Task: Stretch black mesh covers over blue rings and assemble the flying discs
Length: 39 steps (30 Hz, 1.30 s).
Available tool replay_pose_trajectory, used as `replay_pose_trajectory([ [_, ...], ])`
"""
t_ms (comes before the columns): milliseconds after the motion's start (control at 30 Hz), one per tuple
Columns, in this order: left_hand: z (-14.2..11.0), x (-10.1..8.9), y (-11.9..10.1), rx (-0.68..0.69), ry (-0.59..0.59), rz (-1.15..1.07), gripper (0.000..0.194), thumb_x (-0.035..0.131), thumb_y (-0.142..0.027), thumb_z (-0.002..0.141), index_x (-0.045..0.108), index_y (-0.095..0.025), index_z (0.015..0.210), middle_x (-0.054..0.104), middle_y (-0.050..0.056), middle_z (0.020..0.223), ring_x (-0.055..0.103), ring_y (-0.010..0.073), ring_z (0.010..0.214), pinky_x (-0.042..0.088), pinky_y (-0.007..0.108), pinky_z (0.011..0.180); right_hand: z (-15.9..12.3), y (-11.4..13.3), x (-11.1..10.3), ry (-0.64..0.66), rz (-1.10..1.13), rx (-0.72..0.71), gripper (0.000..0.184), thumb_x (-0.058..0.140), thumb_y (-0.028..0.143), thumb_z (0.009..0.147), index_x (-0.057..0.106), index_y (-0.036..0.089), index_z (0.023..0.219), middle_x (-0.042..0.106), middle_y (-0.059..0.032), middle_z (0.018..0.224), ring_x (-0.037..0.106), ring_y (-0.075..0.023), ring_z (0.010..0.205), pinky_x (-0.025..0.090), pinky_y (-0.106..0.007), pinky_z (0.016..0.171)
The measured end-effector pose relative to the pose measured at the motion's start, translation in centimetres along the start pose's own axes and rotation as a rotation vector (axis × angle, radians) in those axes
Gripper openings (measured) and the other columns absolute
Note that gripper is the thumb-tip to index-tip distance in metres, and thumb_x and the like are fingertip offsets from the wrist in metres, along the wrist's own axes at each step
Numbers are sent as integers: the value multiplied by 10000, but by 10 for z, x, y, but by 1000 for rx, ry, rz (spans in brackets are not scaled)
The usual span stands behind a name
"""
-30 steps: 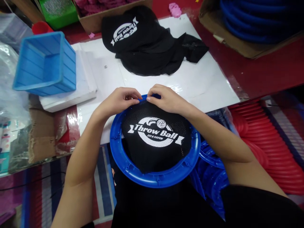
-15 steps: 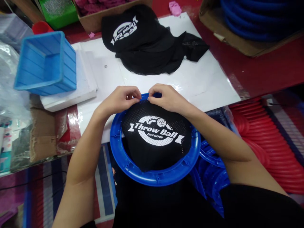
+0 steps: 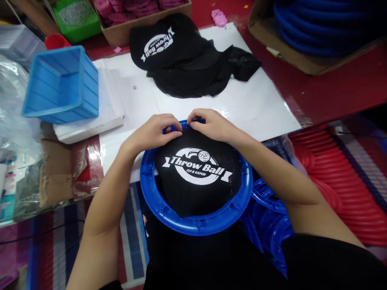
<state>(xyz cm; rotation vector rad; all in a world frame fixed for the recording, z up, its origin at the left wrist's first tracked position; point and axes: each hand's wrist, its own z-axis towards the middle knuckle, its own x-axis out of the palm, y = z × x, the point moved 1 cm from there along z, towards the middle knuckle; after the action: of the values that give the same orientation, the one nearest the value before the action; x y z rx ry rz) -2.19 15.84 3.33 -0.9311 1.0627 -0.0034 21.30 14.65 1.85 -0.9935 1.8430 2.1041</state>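
Observation:
A blue plastic ring (image 3: 198, 226) leans at the front edge of the table, in front of my body. Across its opening lies a black mesh cloth (image 3: 196, 197) printed "Throw Ball" in white. My left hand (image 3: 161, 129) pinches the cloth's edge at the far side of the ring, thumb below and fingers over the rim. Right beside it, my right hand (image 3: 208, 124) grips the same far edge with thumb and fingertips. The fingertips partly hide the cloth's border there. More black printed mesh cloths (image 3: 187, 76) lie on the white board beyond.
A light blue bin (image 3: 90, 88) stands on a white slab at the left. Behind are a cardboard box (image 3: 145, 24) of pink pieces and a green tray (image 3: 77, 18). Blue rings (image 3: 311, 28) fill a box at the right; red rings (image 3: 332, 181) stack below it.
Both hands have shifted slightly at the far rim, the left fingers now a little more spread over it. The ring and cloth stay nearly in place; the camera view has moved slightly.

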Motion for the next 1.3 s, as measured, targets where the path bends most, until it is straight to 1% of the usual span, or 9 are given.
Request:
replay_pose_trajectory([
  [133, 0, 7, 2, 24, -9, 50, 145, 654, -283, 1001, 772, -200, 1012, 743, 51, 975, 662, 172, 819, 531, 334, 805, -1, -9, -18, 96, 130, 25, 235, 590, 166, 861, 767, 187, 1015, 785, -61, 1005, 698, -229, 950, 548, -417, 916],
  [267, -2, 9, 1, 23, 12, 81, 193, 605, -271, 1036, 775, -199, 1090, 744, 79, 1060, 684, 195, 890, 546, 355, 838, -19, -11, -31, -6, 95, -86, 206, 590, 180, 889, 771, 222, 979, 775, -83, 1210, 710, -255, 1108, 572, -459, 991],
  [433, -3, 10, -3, 19, 30, 162, 241, 571, -259, 1050, 741, -189, 1206, 729, 104, 1138, 697, 237, 1015, 568, 398, 917, -40, -11, -24, -42, -135, -302, 169, 611, 216, 957, 775, 250, 978, 745, -96, 1239, 702, -295, 1194, 552, -518, 1081],
  [700, -1, 19, -4, 175, 61, 309, 496, 456, -108, 999, 729, -266, 1383, 670, 134, 1336, 641, 289, 1202, 539, 489, 1043, -39, -19, -13, -88, -252, -343, 223, 534, 238, 1028, 758, 233, 1021, 721, -125, 1268, 680, -295, 1227, 557, -529, 1091],
  [900, 0, 17, -4, 81, 40, 381, 364, 508, -325, 1083, 729, -224, 1353, 700, 149, 1255, 647, 306, 1140, 548, 494, 999, -76, 16, -15, -25, -473, -160, 360, 585, 303, 1042, 714, 221, 1367, 587, -182, 1574, 490, -415, 1514, 449, -707, 1225],
  [1000, -1, 12, -2, -17, -33, 429, 332, 495, -310, 1090, 738, -208, 1292, 689, 151, 1256, 657, 295, 1118, 566, 457, 955, -114, 50, 1, -30, -585, -276, 362, 573, 261, 1059, 706, 179, 1385, 600, -201, 1574, 500, -414, 1518, 501, -660, 1209],
  [1100, -3, 7, 0, -146, -122, 469, 281, 509, -264, 1064, 741, -198, 1208, 667, 152, 1282, 663, 297, 1112, 586, 433, 896, -146, 70, 22, 118, -620, -427, 356, 650, 330, 1039, 734, 128, 1320, 673, -227, 1485, 609, -418, 1413, 590, -598, 1131],
  [1233, -8, 1, 3, -282, -211, 501, 200, 562, -268, 1026, 734, -181, 1079, 651, 164, 1260, 671, 322, 1071, 603, 466, 873, -165, 64, 33, 179, -633, -499, 576, 774, 507, 962, 718, 87, 1352, 678, -255, 1484, 632, -448, 1396, 603, -624, 1116],
  [1300, -11, -3, 6, -353, -264, 503, 172, 579, -262, 1007, 720, -173, 1052, 640, 178, 1262, 675, 338, 1042, 604, 515, 894, -168, 52, 29, 144, -677, -503, 516, 762, 448, 981, 719, 88, 1348, 679, -248, 1489, 625, -452, 1407, 573, -658, 1145],
])
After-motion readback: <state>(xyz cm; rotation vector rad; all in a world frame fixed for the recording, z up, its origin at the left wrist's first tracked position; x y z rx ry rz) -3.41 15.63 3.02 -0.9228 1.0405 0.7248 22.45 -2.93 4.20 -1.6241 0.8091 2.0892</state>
